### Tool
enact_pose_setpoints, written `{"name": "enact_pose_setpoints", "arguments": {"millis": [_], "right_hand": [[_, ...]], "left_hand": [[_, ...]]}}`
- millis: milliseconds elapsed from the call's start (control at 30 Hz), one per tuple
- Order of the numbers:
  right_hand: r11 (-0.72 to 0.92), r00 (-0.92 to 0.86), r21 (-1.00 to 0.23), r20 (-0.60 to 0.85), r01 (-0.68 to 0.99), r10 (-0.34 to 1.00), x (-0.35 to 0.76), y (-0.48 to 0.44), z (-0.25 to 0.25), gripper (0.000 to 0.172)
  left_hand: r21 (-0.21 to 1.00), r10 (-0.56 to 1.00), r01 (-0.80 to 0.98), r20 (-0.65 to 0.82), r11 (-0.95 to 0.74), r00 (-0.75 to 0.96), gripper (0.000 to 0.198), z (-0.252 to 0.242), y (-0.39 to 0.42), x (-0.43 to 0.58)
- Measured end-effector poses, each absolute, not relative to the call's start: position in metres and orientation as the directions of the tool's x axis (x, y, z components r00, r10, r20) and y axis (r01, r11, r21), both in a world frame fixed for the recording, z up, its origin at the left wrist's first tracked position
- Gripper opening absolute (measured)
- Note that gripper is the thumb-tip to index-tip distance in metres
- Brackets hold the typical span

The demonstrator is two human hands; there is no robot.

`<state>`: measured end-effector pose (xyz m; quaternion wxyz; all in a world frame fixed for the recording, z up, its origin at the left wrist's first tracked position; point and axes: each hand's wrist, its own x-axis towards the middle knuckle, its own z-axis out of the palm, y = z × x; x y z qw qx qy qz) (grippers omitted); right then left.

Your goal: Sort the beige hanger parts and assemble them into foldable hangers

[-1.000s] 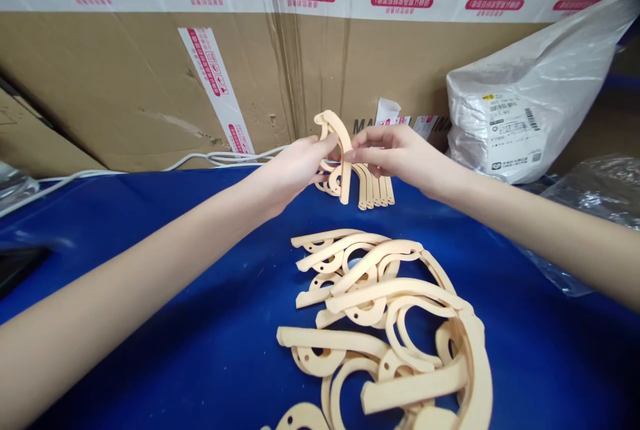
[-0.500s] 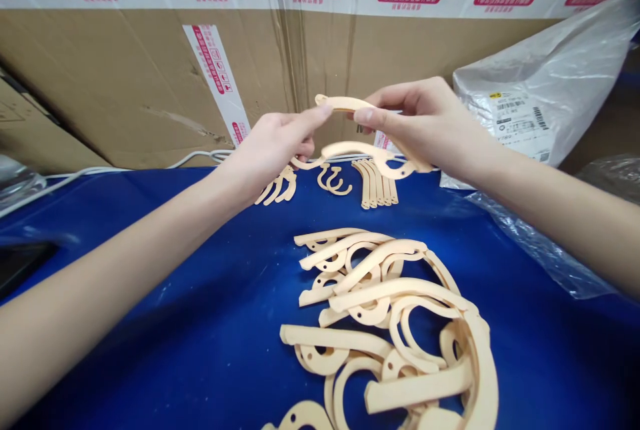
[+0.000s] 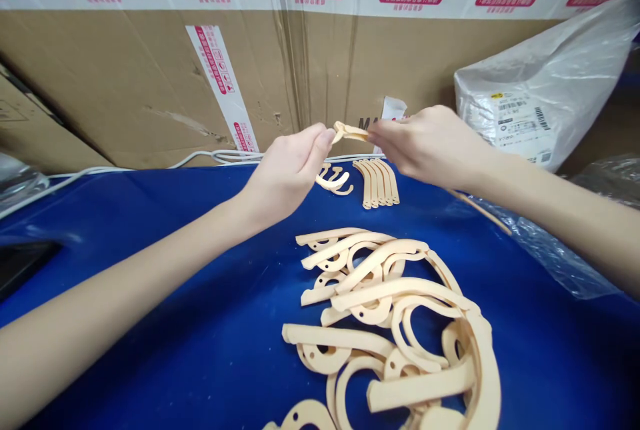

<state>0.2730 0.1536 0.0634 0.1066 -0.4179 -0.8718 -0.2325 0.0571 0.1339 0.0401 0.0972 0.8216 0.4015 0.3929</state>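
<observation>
Above the far side of the table, both hands hold a cream plastic folding hanger (image 3: 354,131). My left hand (image 3: 287,173) is closed, with thumb and fingers pinching the end of one hanger arm. A pale curved hook shows just below these fingers; I cannot tell whether it is attached. My right hand (image 3: 430,147) wraps its fingers round the same arm from the other side. A thin cream strip sticks out under the right wrist, seen edge-on. Below the hands lies a heap of hanger pieces (image 3: 410,290), curved arms with looped, holed ends.
Behind the hands, a row of slim curved arms (image 3: 377,183) lies on the blue table cover (image 3: 165,297). A white cable (image 3: 200,155) runs along the foot of the cardboard boxes (image 3: 150,83). To the right is a labelled plastic bag (image 3: 530,97); a dark flat object (image 3: 25,267) lies left.
Both hands have come down and turned the hanger so it now shows nearly edge-on. My left hand has shifted right, and its thumb now presses on the arm's end.
</observation>
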Motion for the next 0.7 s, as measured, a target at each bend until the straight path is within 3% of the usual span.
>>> {"name": "enact_pose_setpoints", "arguments": {"millis": [67,167,233,333,467,567,633,700], "right_hand": [[0.634,-0.596,0.043,0.396,0.772,0.699,0.276,0.156,0.064,0.027],[0.597,-0.443,-0.382,0.42,0.706,0.792,0.283,0.157,0.071,0.036],[0.501,-0.339,-0.578,0.372,0.644,0.864,0.287,0.157,0.075,0.034],[0.364,-0.231,-0.793,0.284,0.488,0.93,0.286,0.159,0.075,0.027],[0.324,-0.074,-0.926,0.315,0.193,0.946,0.286,0.164,0.072,0.016],[0.392,0.08,-0.913,0.402,0.11,0.912,0.289,0.168,0.069,0.008],[0.446,0.142,-0.888,0.459,0.113,0.877,0.291,0.17,0.067,0.007],[0.483,0.144,-0.866,0.499,0.132,0.855,0.292,0.171,0.064,0.013]], "left_hand": [[0.514,0.778,0.604,0.536,-0.609,0.328,0.034,0.033,0.138,0.06],[0.634,0.917,0.666,0.314,-0.394,0.244,0.03,0.022,0.152,0.063],[0.668,0.963,0.695,0.144,-0.265,0.229,0.029,0.015,0.165,0.063],[0.653,0.97,0.732,0.019,-0.196,0.243,0.026,0.007,0.183,0.061],[0.647,0.985,0.746,0.049,-0.157,0.165,0.014,0.009,0.192,0.058],[0.712,0.983,0.683,0.059,-0.162,0.172,0.04,0.019,0.186,0.06],[0.848,0.95,0.515,-0.05,-0.123,0.309,0.063,0.027,0.178,0.063],[0.972,0.875,0.233,-0.143,0.036,0.463,0.057,0.035,0.17,0.066]]}}
